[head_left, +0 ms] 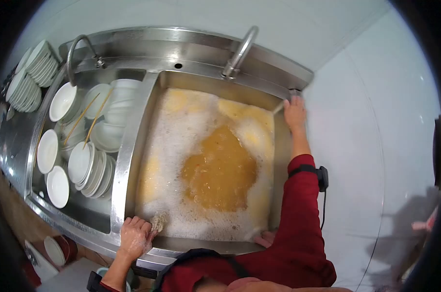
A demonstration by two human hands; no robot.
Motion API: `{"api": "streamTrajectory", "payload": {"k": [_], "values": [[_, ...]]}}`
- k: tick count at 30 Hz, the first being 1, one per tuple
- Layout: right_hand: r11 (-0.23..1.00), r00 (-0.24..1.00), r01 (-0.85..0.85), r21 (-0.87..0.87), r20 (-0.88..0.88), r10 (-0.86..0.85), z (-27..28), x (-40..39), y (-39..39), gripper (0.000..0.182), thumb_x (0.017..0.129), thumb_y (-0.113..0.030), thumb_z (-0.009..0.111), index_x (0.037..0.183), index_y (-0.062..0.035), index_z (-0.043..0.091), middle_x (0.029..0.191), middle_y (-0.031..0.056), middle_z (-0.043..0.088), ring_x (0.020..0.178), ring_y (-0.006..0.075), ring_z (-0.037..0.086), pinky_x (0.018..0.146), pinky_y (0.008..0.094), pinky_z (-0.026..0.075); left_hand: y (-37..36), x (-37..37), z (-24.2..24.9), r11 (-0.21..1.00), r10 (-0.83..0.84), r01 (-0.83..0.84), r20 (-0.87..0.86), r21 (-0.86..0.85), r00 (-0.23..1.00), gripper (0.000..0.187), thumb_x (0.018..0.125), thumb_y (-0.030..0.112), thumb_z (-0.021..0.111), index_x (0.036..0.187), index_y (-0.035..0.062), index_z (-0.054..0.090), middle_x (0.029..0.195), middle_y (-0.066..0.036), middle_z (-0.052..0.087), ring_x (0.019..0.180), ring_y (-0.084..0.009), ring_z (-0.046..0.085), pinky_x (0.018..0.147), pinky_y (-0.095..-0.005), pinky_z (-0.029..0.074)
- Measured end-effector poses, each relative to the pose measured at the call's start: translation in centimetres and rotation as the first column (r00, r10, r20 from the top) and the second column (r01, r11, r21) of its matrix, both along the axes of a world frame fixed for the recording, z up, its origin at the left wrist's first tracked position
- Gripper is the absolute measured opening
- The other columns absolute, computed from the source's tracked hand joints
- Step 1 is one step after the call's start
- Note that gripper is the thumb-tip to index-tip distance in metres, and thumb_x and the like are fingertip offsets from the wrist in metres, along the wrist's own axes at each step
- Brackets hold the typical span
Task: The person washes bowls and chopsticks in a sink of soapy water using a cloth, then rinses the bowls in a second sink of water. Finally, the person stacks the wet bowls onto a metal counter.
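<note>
Head view: left hand (133, 237) clenched on a scrubbing sponge (158, 222) at the near rim of the sudsy right sink basin (279, 146), placed for wiping. Right hand (295, 113) grips the far-right corner, apparently for bracing.

a wet, sudsy sponge (158, 223) pressed against the sink's near rim (181, 243).
</note>
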State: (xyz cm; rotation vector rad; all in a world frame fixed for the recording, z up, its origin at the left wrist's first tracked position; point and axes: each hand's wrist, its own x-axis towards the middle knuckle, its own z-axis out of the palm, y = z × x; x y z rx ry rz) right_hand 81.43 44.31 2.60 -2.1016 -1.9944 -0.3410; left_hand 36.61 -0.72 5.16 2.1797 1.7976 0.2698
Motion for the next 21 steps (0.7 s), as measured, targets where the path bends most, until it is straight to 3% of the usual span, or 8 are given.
{"api": "streamTrajectory", "payload": {"k": [3, 5, 6, 7, 10, 15, 19, 21], "values": [[0.984, 0.970, -0.076, -0.161, 0.218, 0.110, -1.0, 0.7, 3.3, 0.061, 0.093, -0.049, 0.024, 0.133, -0.0049, 0.038, 0.141, 0.0126, 0.034, 0.133, 0.0295, 0.025, 0.107, 0.0458, 0.020, 0.0, 0.1, 0.2, 1.000, -0.012, 0.012, -0.034, -0.023, 0.999, 0.021, 0.066, 0.023, 0.069, 0.061, 0.0093, 0.053, 0.065, -0.006, 0.054, 0.070, -0.0230, 0.052, 0.064, -0.0348, 0.038], [0.992, 0.986, -0.122, -0.040, 0.112, 0.126, -1.3, -0.7, 3.7, 0.062, 0.092, -0.053, 0.026, 0.134, -0.0081, 0.038, 0.140, 0.0145, 0.035, 0.131, 0.0307, 0.029, 0.106, 0.0462, 0.022, -0.9, -0.3, -0.8, 0.999, -0.030, 0.030, -0.014, 0.021, 0.999, 0.022, 0.065, 0.025, 0.068, 0.063, 0.0099, 0.053, 0.065, -0.006, 0.052, 0.070, -0.0225, 0.051, 0.063, -0.0344, 0.038], [0.994, 0.965, -0.106, -0.022, 0.238, 0.108, -3.1, -0.5, 5.3, 0.062, 0.092, -0.053, 0.028, 0.133, -0.0081, 0.039, 0.138, 0.0149, 0.037, 0.129, 0.0308, 0.031, 0.105, 0.0465, 0.023, -1.0, -0.5, -0.7, 0.999, -0.040, 0.041, -0.034, 0.011, 0.999, 0.022, 0.067, 0.027, 0.068, 0.065, 0.0105, 0.053, 0.067, -0.005, 0.052, 0.071, -0.0218, 0.051, 0.063, -0.0340, 0.039], [0.998, 0.997, 0.027, -0.054, 0.074, -0.023, 0.1, -4.1, 2.8, 0.063, 0.091, -0.053, 0.029, 0.134, -0.0084, 0.038, 0.138, 0.0156, 0.037, 0.128, 0.0311, 0.033, 0.105, 0.0466, 0.024, -1.2, -0.5, -0.5, 0.999, -0.044, 0.045, -0.045, 0.023, 0.998, 0.023, 0.068, 0.028, 0.067, 0.067, 0.0107, 0.053, 0.069, -0.005, 0.052, 0.073, -0.0215, 0.051, 0.064, -0.0342, 0.039], [0.990, 0.994, 0.043, -0.135, 0.110, -0.028, -1.5, -3.3, 6.0, 0.059, 0.091, -0.051, 0.031, 0.134, -0.0116, 0.040, 0.137, 0.0147, 0.039, 0.127, 0.0300, 0.035, 0.103, 0.0439, 0.029, -1.5, -0.9, -0.6, 0.999, -0.052, 0.052, -0.021, 0.003, 0.998, 0.020, 0.073, 0.028, 0.064, 0.072, 0.0112, 0.053, 0.072, -0.004, 0.053, 0.075, -0.0216, 0.051, 0.066, -0.0342, 0.040], [0.900, 0.898, -0.436, -0.017, 0.061, 0.436, -4.1, -8.3, 3.8, 0.049, 0.093, -0.034, 0.036, 0.133, -0.0069, 0.038, 0.137, 0.0146, 0.038, 0.127, 0.0320, 0.034, 0.102, 0.0422, 0.030, -2.5, -1.0, -2.4, 0.990, -0.043, 0.036, 0.051, 0.137, 0.998, 0.020, 0.072, 0.026, 0.064, 0.071, 0.0102, 0.052, 0.073, -0.007, 0.055, 0.076, -0.0245, 0.054, 0.069, -0.0370, 0.042], [0.585, 0.589, -0.806, 0.091, 0.225, 0.776, -5.0, -14.5, 1.2, 0.050, 0.088, -0.023, 0.047, 0.134, -0.0072, 0.037, 0.136, 0.0201, 0.038, 0.124, 0.0367, 0.038, 0.101, 0.0430, 0.032, -2.1, -0.8, -1.3, 0.994, -0.001, -0.008, 0.081, 0.113, 0.997, 0.020, 0.069, 0.025, 0.064, 0.068, 0.0067, 0.057, 0.069, -0.011, 0.057, 0.074, -0.0281, 0.056, 0.069, -0.0403, 0.045], [0.512, 0.519, -0.839, -0.183, 0.013, 0.855, -8.7, -16.0, -3.0, 0.051, 0.084, -0.021, 0.052, 0.131, -0.0046, 0.041, 0.131, 0.0235, 0.042, 0.123, 0.0383, 0.038, 0.101, 0.0456, 0.031, -2.1, -0.9, -1.9, 0.992, -0.012, 0.003, 0.068, 0.126, 0.998, 0.020, 0.070, 0.025, 0.061, 0.067, 0.0059, 0.059, 0.069, -0.011, 0.058, 0.074, -0.0285, 0.056, 0.070, -0.0396, 0.046]]}}
